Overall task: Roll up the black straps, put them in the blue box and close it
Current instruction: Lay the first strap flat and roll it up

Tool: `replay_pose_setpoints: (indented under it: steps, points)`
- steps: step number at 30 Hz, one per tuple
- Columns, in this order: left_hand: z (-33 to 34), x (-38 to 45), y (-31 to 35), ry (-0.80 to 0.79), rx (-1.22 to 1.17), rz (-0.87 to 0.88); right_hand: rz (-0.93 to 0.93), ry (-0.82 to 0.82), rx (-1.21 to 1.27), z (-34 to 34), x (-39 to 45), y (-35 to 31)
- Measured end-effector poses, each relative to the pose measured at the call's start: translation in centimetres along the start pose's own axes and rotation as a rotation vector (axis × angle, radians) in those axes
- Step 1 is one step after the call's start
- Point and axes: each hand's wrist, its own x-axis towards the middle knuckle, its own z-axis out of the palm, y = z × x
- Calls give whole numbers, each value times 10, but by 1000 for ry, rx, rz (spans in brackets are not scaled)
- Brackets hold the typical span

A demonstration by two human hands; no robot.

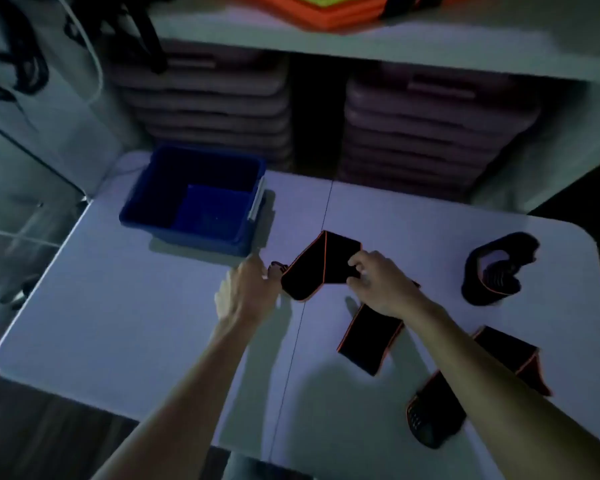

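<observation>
A long black strap with orange edging [321, 265] lies folded across the middle of the white table [125, 323]. My right hand [381, 282] pinches its upper fold between thumb and fingers. My left hand [248, 292] holds the strap's left end by a small loop. The strap runs on under my right arm to a lower fold [369, 341] and a far end [430, 420]. A second black strap [496, 268] sits loosely coiled at the right. The blue box [194, 199] stands open at the table's back left, and I see nothing inside it.
Stacked grey-pink flat items [430, 133] fill the space under a white shelf [361, 46] behind the table. Orange and yellow items [323, 12] rest on the shelf. Dark cords [18, 64] hang at the far left. The table's front edge is close to me.
</observation>
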Motion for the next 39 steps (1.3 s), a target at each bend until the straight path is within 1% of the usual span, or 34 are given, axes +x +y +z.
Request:
replay_pose_setpoints:
  steps: [2, 3, 4, 5, 7, 9, 10, 12, 14, 16, 21, 22, 24, 27, 29, 31, 32, 34, 35, 37, 39]
  points:
    - [10, 4, -3, 2, 59, -144, 32, -7, -98, 5, 15, -2]
    - [16, 6, -6, -40, 85, -202, 42, 14, -130, 8, 24, -1]
    - [20, 7, -7, -93, 61, -271, 55, 26, -147, 9, 31, -2]
    - [26, 10, -9, -156, -1, -324, 67, 38, -151, 12, 38, -1]
    - [34, 16, -9, -266, -207, -416, 116, 34, -108, 15, 50, 3]
    - [38, 24, -7, -311, -410, -460, 133, 59, -91, 17, 57, 3]
    - [39, 28, -6, -317, -471, -469, 128, 82, -90, 20, 59, 4]
    - [40, 33, 0, -306, -552, -462, 126, 96, -54, 22, 58, 4]
    - [40, 41, 9, -287, -621, -453, 131, 62, 4, 24, 53, 9]
    - [41, 51, 18, -283, -638, -427, 139, 63, 59, 29, 45, 19]
    - [40, 68, 42, -265, -586, -252, 126, 60, 229, 41, 27, 33]
    - [39, 72, 44, -261, -580, -208, 118, 90, 249, 43, 26, 34]
    - [40, 79, 46, -269, -577, -144, 120, 167, 256, 45, 23, 35]
    - [43, 86, 49, -281, -635, -84, 156, 196, 283, 45, 23, 36]
    - [44, 88, 53, -299, -664, -29, 192, 180, 309, 43, 27, 35]
    - [43, 86, 55, -347, -730, -15, 231, 129, 254, 39, 30, 31]
    - [43, 85, 55, -366, -759, -21, 224, 109, 235, 39, 29, 28]
    - [47, 83, 55, -357, -781, -32, 153, 93, 261, 40, 27, 24]
    - [52, 82, 53, -338, -743, -40, 119, 92, 303, 42, 26, 24]
    - [61, 77, 47, -297, -569, -30, 66, 49, 398, 47, 24, 25]
    - [70, 66, 39, -288, -399, 53, 44, -6, 430, 46, 24, 22]
